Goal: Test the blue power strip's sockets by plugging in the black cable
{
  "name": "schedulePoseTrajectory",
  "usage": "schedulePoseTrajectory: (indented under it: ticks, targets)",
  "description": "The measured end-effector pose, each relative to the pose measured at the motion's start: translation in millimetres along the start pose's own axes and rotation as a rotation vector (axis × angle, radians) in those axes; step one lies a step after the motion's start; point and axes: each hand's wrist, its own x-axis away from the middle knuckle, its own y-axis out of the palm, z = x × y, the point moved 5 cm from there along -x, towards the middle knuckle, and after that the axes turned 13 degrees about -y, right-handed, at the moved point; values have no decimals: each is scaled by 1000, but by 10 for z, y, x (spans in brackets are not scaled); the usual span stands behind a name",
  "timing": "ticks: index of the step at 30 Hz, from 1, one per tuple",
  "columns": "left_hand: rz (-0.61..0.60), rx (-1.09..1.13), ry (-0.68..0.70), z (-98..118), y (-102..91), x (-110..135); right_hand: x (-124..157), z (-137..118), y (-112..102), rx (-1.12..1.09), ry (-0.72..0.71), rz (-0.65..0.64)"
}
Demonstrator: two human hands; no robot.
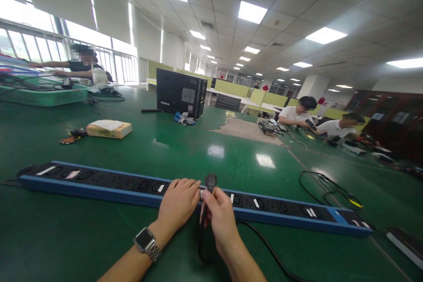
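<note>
A long blue power strip (125,189) with a black face of several sockets lies across the table in front of me. My left hand (180,200), with a watch on its wrist, is laid over its middle, fingers curled across the top and gripping it. Just to the right, my right hand (220,211) pinches a black power plug (210,181) above the strip, with the fingers closed around it. The plug's black cord (202,233) hangs down between my wrists. Whether the plug touches a socket cannot be made out.
Farther back stand a black computer case (178,92), gloves (184,118) and a yellow tissue pack (109,128). A green basket (59,96) is at the left. Coiled black cable (317,185) lies at the right. Co-workers sit at the far left and right.
</note>
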Motion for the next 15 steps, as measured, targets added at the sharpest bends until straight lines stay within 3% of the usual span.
schedulePoseTrajectory:
  ticks: [3, 5, 8, 11, 13, 15]
  targets:
    - [0, -28, 14, 36, -10, 12, -29, -373, 44, -199, -108, 1]
    - [19, -48, 15, 39, -9, 8, -35, -488, -151, -269, -106, 12]
    - [40, -42, -5, 11, 15, -7, 13, -405, -765, -265, 35, 102]
    - [42, -17, -19, -7, 40, -15, 93, -240, -1367, -401, 120, 243]
    - [44, -2, -24, -6, 42, -18, 139, -130, -1543, -345, 158, 268]
    - [50, 7, -32, -1, 35, -20, 183, -20, -1510, -172, 216, 215]
